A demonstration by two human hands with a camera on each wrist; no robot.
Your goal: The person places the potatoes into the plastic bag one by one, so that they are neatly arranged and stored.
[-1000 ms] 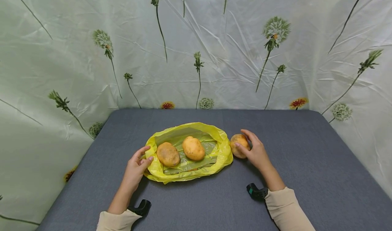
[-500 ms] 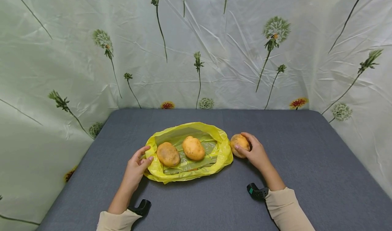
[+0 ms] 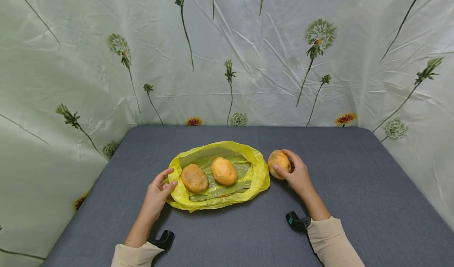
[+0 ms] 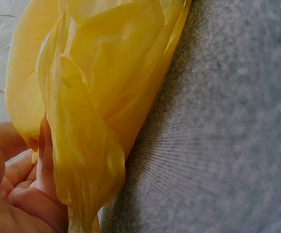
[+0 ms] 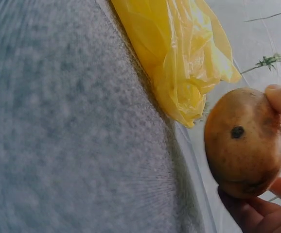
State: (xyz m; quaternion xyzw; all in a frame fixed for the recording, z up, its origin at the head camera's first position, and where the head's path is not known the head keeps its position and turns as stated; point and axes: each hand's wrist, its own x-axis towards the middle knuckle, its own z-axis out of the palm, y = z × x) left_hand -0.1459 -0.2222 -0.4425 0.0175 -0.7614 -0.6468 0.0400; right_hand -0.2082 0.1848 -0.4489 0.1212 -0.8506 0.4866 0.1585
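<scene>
A yellow plastic bag (image 3: 260, 176) lies with its mouth spread wide on the table. Inside it are two potatoes, a brownish one (image 3: 194, 178) at left and a paler one (image 3: 224, 171) near the middle. My left hand (image 3: 158, 191) holds the bag's left rim between thumb and fingers; in the left wrist view the crumpled yellow film (image 4: 89, 145) hides part of the fingers. Just beyond the bag's right end, my right hand (image 3: 299, 177) grips a third potato (image 3: 278, 163), raised off the table. The right wrist view shows a dark spot on this potato (image 5: 245, 145).
Grey cloth covers the table (image 3: 227, 239). A pale curtain (image 3: 269, 54) printed with dandelions hangs behind and along both sides. Each wrist wears a black camera mount, one at the left wrist (image 3: 164, 240) and one at the right wrist (image 3: 297, 221).
My right fingers have closed around the third potato and raised it slightly from the table beside the bag. The left hand and the bag have stayed put.
</scene>
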